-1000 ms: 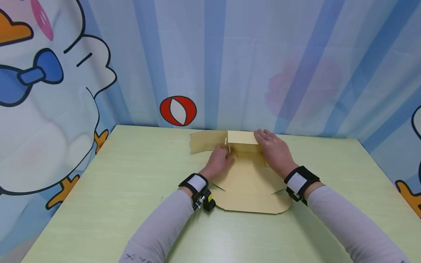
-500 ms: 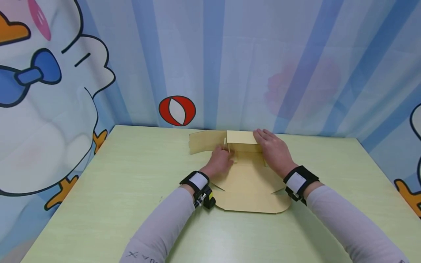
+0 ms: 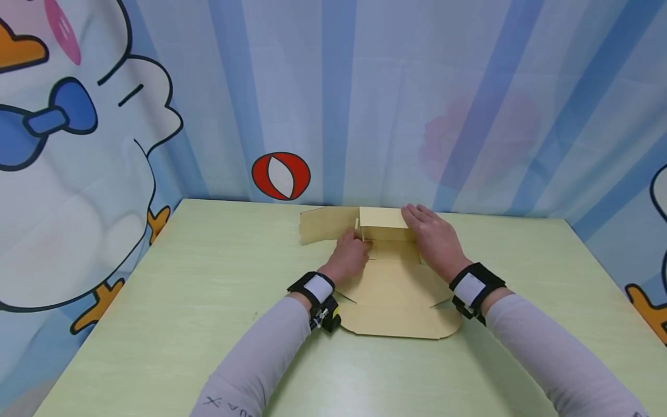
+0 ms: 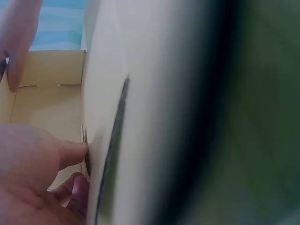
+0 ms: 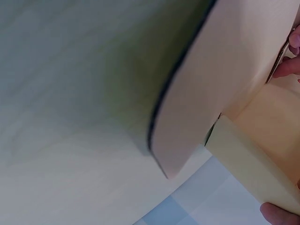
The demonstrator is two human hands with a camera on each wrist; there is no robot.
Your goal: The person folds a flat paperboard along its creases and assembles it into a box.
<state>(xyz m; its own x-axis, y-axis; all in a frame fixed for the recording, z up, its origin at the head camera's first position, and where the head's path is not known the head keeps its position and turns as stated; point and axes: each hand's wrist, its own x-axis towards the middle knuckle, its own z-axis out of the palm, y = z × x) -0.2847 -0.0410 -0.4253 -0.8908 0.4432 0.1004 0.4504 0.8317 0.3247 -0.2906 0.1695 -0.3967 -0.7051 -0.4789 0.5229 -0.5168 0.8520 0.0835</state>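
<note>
A tan cardboard box (image 3: pixel 398 278), partly folded, lies in the middle of the table, its back wall (image 3: pixel 385 218) raised. From that wall a side flap (image 3: pixel 330 224) sticks out to the left. My left hand (image 3: pixel 350 255) is at the left back corner. In the left wrist view its thumb (image 4: pixel 72 154) presses against an upright panel beside a narrow slot, other fingers curled below it. At the wall's right end, my right hand (image 3: pixel 440 240) grips the cardboard, fingers over the top edge. Part of that grip is hidden.
The light green table (image 3: pixel 219 301) extends around the box. Behind it hangs a blue striped curtain (image 3: pixel 385 116) with printed cartoon figures. The rounded front panel (image 3: pixel 398 321) of the box lies low, toward me.
My left wrist has shifted slightly to the right and its fingers have made small movements at the corner. The right hand and the box have stayed in place.
</note>
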